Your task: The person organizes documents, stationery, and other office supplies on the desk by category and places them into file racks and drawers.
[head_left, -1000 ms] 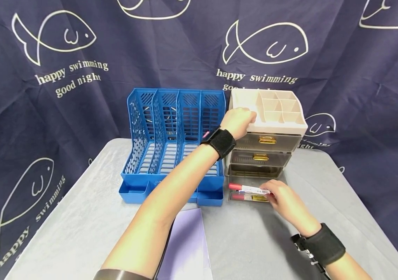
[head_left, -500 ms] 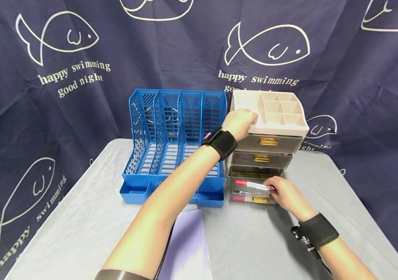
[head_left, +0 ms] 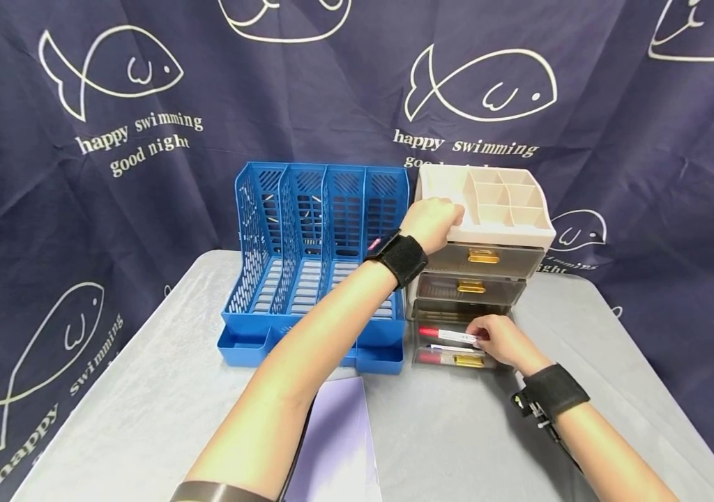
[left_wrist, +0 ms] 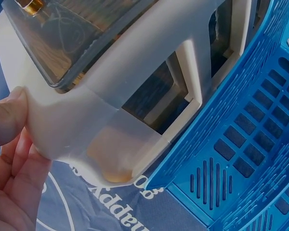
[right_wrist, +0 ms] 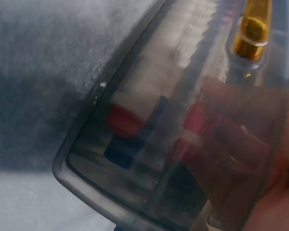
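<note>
A beige desk organiser (head_left: 501, 202) with smoky drawers stands on the grey table (head_left: 162, 390). My left hand (head_left: 441, 213) grips its top left rim; in the left wrist view the thumb (left_wrist: 7, 118) presses that organiser rim (left_wrist: 101, 120). The bottom drawer (head_left: 451, 359) is pulled out. My right hand (head_left: 481, 339) pinches the end of a white marker with a red cap (head_left: 447, 335), low over that drawer. More pens lie inside, one red and one blue. The right wrist view shows the smoky drawer wall (right_wrist: 149, 139) and its gold handle (right_wrist: 250, 33).
A blue slotted file rack (head_left: 319, 237) stands just left of the organiser, almost touching it; it also shows in the left wrist view as the blue rack (left_wrist: 250, 159). A lilac sheet (head_left: 338, 446) lies near the table's front edge. A dark fish-print curtain (head_left: 81, 139) hangs behind.
My right hand has carried the marker back toward the organiser and lower into the open drawer. The left hand has kept its grip on the rim.
</note>
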`<action>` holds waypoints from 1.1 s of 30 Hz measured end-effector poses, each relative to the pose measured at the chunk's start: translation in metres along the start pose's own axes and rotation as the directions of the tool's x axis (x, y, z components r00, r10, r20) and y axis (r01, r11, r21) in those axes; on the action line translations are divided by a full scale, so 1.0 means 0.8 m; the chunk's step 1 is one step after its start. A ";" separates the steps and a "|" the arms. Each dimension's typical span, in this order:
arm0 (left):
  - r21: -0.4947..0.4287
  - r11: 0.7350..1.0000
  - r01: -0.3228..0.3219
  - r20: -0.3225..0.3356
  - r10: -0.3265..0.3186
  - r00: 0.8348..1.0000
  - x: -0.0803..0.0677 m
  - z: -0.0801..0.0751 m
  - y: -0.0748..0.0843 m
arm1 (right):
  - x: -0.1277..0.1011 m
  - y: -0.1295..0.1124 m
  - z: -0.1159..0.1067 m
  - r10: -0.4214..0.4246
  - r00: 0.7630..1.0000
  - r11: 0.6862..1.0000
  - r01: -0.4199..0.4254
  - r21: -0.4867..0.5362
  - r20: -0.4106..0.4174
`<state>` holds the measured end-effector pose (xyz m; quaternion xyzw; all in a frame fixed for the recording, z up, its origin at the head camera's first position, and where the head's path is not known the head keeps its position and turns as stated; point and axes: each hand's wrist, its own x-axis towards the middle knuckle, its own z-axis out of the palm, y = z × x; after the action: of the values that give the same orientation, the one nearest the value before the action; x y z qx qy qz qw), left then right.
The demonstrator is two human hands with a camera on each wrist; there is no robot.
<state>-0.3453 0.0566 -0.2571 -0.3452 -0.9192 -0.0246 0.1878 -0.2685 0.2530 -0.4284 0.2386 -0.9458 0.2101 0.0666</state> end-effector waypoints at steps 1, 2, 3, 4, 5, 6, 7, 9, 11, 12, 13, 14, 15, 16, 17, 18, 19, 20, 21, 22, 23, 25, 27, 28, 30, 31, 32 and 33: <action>0.001 1.000 0.000 0.000 0.000 1.000 0.000 0.000 0.000 | 0.002 0.002 0.001 0.004 1.000 1.000 -0.004 0.004 0.013; 0.000 1.000 0.001 -0.001 -0.001 1.000 0.000 0.000 0.000 | 0.003 0.003 0.002 0.007 1.000 1.000 -0.007 0.004 0.024; -0.001 1.000 0.001 -0.001 -0.001 1.000 0.000 0.000 0.000 | 0.005 0.004 0.003 0.006 0.999 1.000 -0.006 0.001 0.034; -0.002 1.000 0.002 -0.001 -0.002 1.000 -0.001 0.001 0.000 | 0.007 0.005 0.004 0.006 0.999 1.000 -0.006 -0.004 0.043; -0.003 1.000 0.002 -0.001 -0.002 1.000 -0.001 0.001 0.000 | 0.008 0.005 0.005 0.006 0.999 1.000 -0.006 -0.004 0.054; -0.002 1.000 0.002 0.001 -0.002 1.000 -0.001 0.001 0.000 | 0.010 0.005 0.006 0.007 0.998 1.000 -0.007 -0.004 0.064; -0.002 1.000 0.003 0.003 -0.003 1.000 -0.001 0.001 0.000 | 0.011 0.005 0.007 0.007 0.997 1.000 -0.007 -0.003 0.072; -0.002 1.000 0.004 0.007 -0.004 1.000 -0.002 0.001 0.000 | 0.014 0.005 0.008 0.012 0.996 1.000 -0.011 -0.004 0.089; -0.002 1.000 0.006 0.011 -0.006 1.000 -0.002 0.000 0.000 | 0.016 0.006 0.010 0.018 0.994 1.000 -0.017 -0.006 0.104; -0.001 1.000 0.007 0.011 -0.007 1.000 -0.002 0.000 0.000 | 0.017 0.007 0.011 0.021 0.994 1.000 -0.020 -0.010 0.111; -0.001 1.000 0.007 0.012 -0.007 1.000 -0.002 0.000 0.000 | 0.018 0.008 0.011 0.026 0.992 1.000 -0.024 -0.015 0.120; 0.000 1.000 0.006 0.011 -0.006 1.000 -0.002 0.001 0.000 | 0.019 0.008 0.012 0.029 0.991 0.999 -0.026 -0.024 0.128; 0.000 1.000 0.004 0.010 -0.004 1.000 -0.002 0.001 0.000 | 0.020 0.009 0.013 0.031 0.991 0.999 -0.027 -0.031 0.133; -0.001 1.000 0.003 0.009 -0.003 1.000 -0.002 0.001 0.000 | 0.020 0.010 0.014 0.032 0.990 0.999 -0.027 -0.040 0.138; -0.001 1.000 0.002 0.008 -0.002 1.000 -0.002 0.002 0.001 | 0.021 0.011 0.015 0.031 0.989 0.999 -0.025 -0.047 0.144; -0.003 1.000 0.001 0.007 -0.001 1.000 -0.002 0.002 0.001 | 0.021 0.013 0.016 0.026 0.989 0.998 -0.018 -0.055 0.148; -0.002 1.000 -0.001 0.007 0.001 1.000 -0.002 0.002 0.001 | 0.021 0.013 0.016 0.026 0.988 0.998 -0.016 -0.061 0.152; -0.002 1.000 -0.001 0.004 0.001 1.000 -0.002 0.002 0.001 | 0.021 0.014 0.017 0.021 0.988 0.998 -0.010 -0.069 0.154; -0.001 1.000 -0.002 0.004 0.002 1.000 -0.002 0.002 0.002 | 0.021 0.015 0.018 0.018 0.988 0.997 -0.006 -0.075 0.154; 0.000 1.000 -0.001 0.003 0.001 1.000 -0.002 0.002 0.002 | 0.022 0.016 0.018 0.016 0.988 0.997 -0.004 -0.081 0.154; 0.002 1.000 -0.002 0.002 0.002 1.000 -0.002 0.002 0.002 | 0.022 0.016 0.018 0.016 0.988 0.996 -0.003 -0.086 0.155; 0.005 1.000 -0.004 -0.001 0.004 1.000 -0.002 0.002 0.002 | 0.022 0.015 0.018 0.027 0.987 0.996 -0.013 -0.093 0.156; 0.005 1.000 -0.006 -0.003 0.006 1.000 -0.001 0.002 0.002 | 0.021 0.014 0.016 0.044 0.988 0.995 -0.030 -0.098 0.151; 0.006 1.000 -0.006 -0.005 0.006 1.000 -0.002 0.001 0.002 | 0.021 0.013 0.015 0.051 0.988 0.994 -0.037 -0.099 0.147; 0.008 1.000 -0.006 -0.005 0.006 1.000 -0.002 0.001 0.002 | 0.020 0.011 0.012 0.049 0.989 0.995 -0.037 -0.094 0.137; 0.009 1.000 -0.005 -0.006 0.006 1.000 -0.002 0.001 0.002 | 0.019 0.011 0.010 0.047 0.991 0.996 -0.036 -0.086 0.126; 0.011 1.000 -0.006 -0.006 0.006 1.000 -0.002 0.001 0.002 | 0.018 0.011 0.008 0.043 0.992 0.996 -0.034 -0.079 0.115; 0.012 1.000 -0.005 -0.006 0.005 1.000 -0.002 0.001 0.002 | 0.017 0.010 0.005 0.035 0.994 0.998 -0.028 -0.064 0.104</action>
<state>-0.3434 0.0572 -0.2581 -0.3464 -0.9179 -0.0197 0.1925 -0.2842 0.2521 -0.4321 0.2321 -0.9577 0.1687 0.0207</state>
